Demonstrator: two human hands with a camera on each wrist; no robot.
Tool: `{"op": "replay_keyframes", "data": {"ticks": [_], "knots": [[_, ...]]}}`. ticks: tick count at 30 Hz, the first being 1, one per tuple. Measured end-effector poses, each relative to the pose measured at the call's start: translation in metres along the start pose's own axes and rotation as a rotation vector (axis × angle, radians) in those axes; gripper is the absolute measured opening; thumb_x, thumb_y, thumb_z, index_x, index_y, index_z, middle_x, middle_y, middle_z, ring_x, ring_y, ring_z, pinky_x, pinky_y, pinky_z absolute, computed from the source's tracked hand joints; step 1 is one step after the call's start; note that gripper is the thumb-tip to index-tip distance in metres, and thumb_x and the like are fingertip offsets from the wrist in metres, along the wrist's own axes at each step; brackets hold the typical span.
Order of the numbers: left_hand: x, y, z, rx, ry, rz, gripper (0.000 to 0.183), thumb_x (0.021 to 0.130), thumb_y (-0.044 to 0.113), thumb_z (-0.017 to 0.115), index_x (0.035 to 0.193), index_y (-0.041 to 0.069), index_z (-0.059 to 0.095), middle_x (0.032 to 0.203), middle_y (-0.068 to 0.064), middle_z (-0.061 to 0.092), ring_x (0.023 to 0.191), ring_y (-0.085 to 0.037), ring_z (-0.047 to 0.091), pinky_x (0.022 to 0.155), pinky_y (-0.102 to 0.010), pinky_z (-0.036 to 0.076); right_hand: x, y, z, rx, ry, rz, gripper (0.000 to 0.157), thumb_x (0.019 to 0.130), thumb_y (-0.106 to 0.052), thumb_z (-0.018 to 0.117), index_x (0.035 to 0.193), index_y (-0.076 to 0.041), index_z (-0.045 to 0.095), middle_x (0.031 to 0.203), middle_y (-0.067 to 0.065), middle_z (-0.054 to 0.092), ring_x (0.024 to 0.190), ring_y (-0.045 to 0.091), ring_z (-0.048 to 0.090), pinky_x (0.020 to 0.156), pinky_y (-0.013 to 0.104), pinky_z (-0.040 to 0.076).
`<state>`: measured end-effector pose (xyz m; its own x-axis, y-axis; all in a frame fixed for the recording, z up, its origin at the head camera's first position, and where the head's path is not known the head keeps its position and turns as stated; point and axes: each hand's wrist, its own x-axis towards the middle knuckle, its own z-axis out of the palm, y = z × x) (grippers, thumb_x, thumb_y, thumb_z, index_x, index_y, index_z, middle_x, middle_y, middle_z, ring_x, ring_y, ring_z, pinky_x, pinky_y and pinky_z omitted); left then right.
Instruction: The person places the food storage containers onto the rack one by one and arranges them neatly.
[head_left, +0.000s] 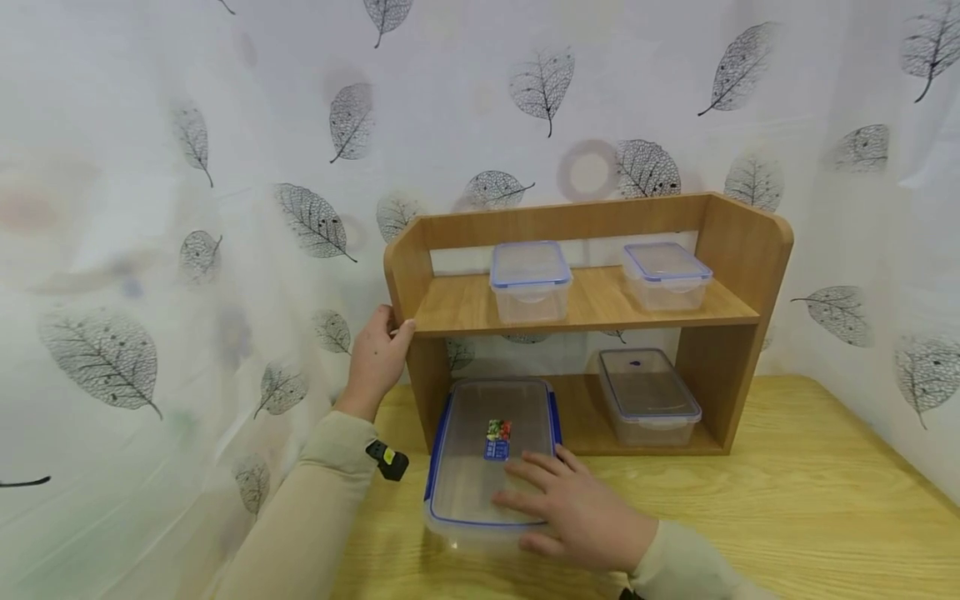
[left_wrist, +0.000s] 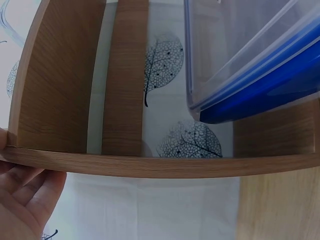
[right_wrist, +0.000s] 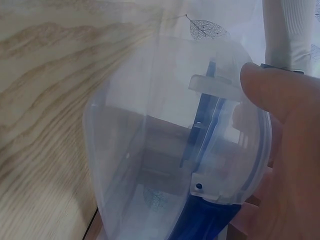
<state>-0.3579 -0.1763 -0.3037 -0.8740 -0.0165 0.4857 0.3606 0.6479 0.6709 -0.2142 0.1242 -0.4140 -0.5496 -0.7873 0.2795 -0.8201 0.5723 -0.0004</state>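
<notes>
My left hand (head_left: 375, 358) grips the left side panel of a two-tier wooden shelf (head_left: 566, 221), its thumb at the front edge. In the left wrist view, fingers (left_wrist: 44, 197) bend around the panel. A large clear food container (head_left: 465, 487) with blue side clips and a labelled lid lies at the lower left compartment, its back part inside and its front sticking out. My right hand (head_left: 588, 510) rests on the front right of the lid with fingers spread. In the right wrist view its thumb (right_wrist: 272, 87) is at the container's front edge.
Two small lidded containers stand on the upper tier, one left of middle (head_left: 531, 292) and one at right (head_left: 666, 283). Another clear container (head_left: 651, 396) sits in the lower right. The wooden table (head_left: 817, 500) extends right; a leaf-print curtain (head_left: 225, 125) surrounds it.
</notes>
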Motion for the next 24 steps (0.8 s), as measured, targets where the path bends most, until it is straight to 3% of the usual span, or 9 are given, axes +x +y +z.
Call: {"op": "replay_keyframes", "data": {"ticks": [12,24], "knots": [[-0.001,-0.002,-0.001,0.006,-0.008,-0.007,0.043,0.104,0.038,0.052,0.132,0.006,0.053,0.134,-0.018,0.061,0.122,-0.036,0.059,0.097,-0.053,0.052,0.007,0.008,0.006,-0.016,-0.004,0.021,0.054,0.101,-0.052,0.055,0.152,-0.033,0.048,0.156,0.008,0.043,0.143,0.035,0.037,0.107,0.069,0.035],[0.001,0.003,-0.001,0.017,-0.001,-0.026,0.042,0.104,0.038,0.052,0.132,0.007,0.053,0.133,-0.018,0.062,0.12,-0.037,0.061,0.095,-0.053,0.054,0.017,0.024,0.011,0.037,-0.01,0.052,0.054,0.1,-0.048,0.059,0.152,-0.034,0.048,0.158,0.007,0.04,0.146,0.034,0.032,0.109,0.072,0.029]]}}
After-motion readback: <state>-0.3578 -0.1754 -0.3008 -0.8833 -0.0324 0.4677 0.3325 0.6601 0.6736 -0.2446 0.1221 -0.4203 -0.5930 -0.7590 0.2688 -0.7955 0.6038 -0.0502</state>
